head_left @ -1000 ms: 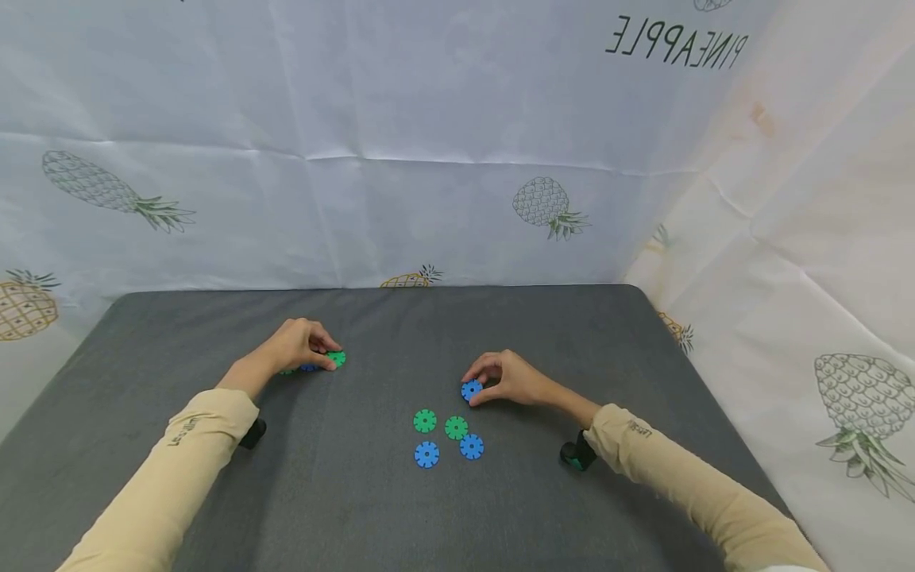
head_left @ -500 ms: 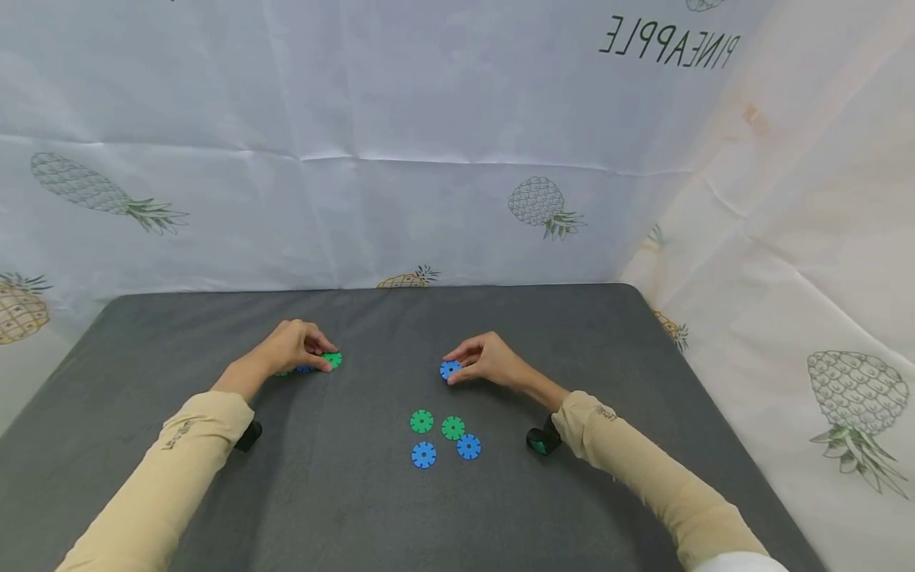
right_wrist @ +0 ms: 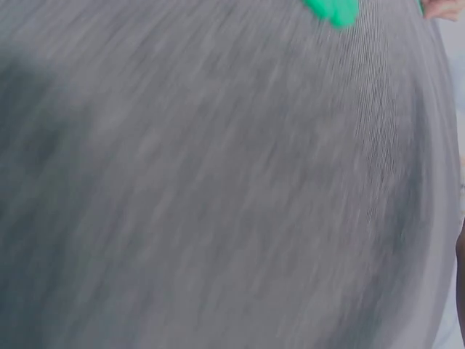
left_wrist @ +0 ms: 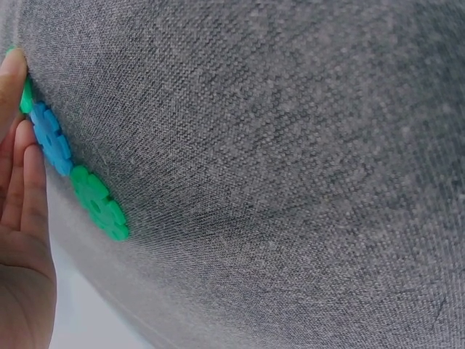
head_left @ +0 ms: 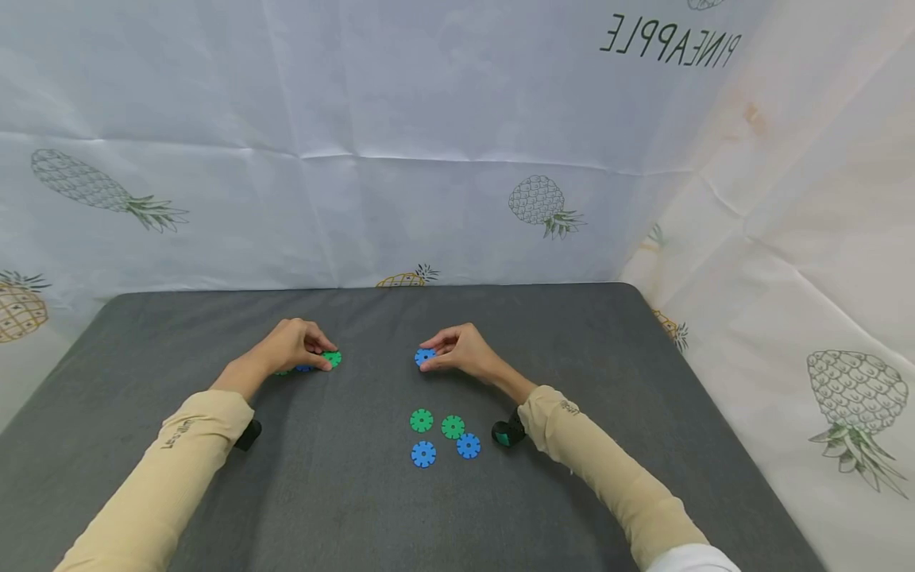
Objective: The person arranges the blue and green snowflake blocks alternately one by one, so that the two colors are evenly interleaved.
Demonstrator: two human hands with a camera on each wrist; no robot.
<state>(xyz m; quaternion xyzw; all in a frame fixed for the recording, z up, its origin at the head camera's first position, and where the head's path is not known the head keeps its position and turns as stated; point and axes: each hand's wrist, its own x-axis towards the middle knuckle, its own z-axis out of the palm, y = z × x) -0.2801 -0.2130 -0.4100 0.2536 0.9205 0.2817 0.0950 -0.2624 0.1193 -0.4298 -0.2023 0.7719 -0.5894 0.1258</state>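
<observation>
My left hand [head_left: 293,347] pinches a notched green plastic disc [head_left: 333,359] at the right end of a short row on the table. In the left wrist view a blue disc [left_wrist: 51,138] and another green disc [left_wrist: 98,203] continue that row, edge to edge; whether they interlock I cannot tell. Between thumb and fingers my right hand [head_left: 465,353] holds a blue notched disc [head_left: 423,357], a short gap to the right of the row. The right wrist view is blurred and does not show this held disc.
Nearer the front lie two loose green discs [head_left: 422,420] and two loose blue discs [head_left: 423,454]. The grey cloth-covered table [head_left: 372,508] meets a white pineapple-print curtain [head_left: 429,214] behind and another at the right.
My right hand has moved left and away from me with the blue disc, toward the left hand. The left hand and its row stay in place.
</observation>
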